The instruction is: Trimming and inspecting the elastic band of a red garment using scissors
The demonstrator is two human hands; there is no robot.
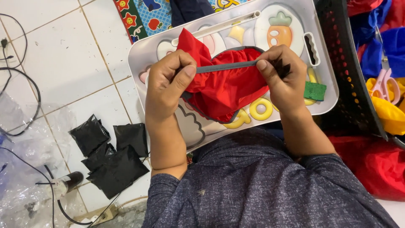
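— White floor tiles all round, and where does the red cloth [223, 90] sit?
— Over the grey lap tray [168, 46] with the cartoon shapes, held just above it. Its grey edging band [228, 66] is pulled taut between both hands.
— How do the grips stand?
— The left hand [168, 80] is pinched together on the band's near end, thumb pressed over it. The right hand [282, 76] is clamped on the far end, along with a tuft of something black [282, 67].
— So what step is this?
— I'd judge the band is being stretched and checked along the cloth's rim. Any next move calls for keeping both pinches firm so the band doesn't slip.
— And around the tray?
— Left of it, black pouches [112, 158] on the tiles; right of it, a black basket [350, 76], with pink scissors [384, 84] on yellow and blue cloth beyond. A green sponge [315, 90] lies on the tray's right edge.
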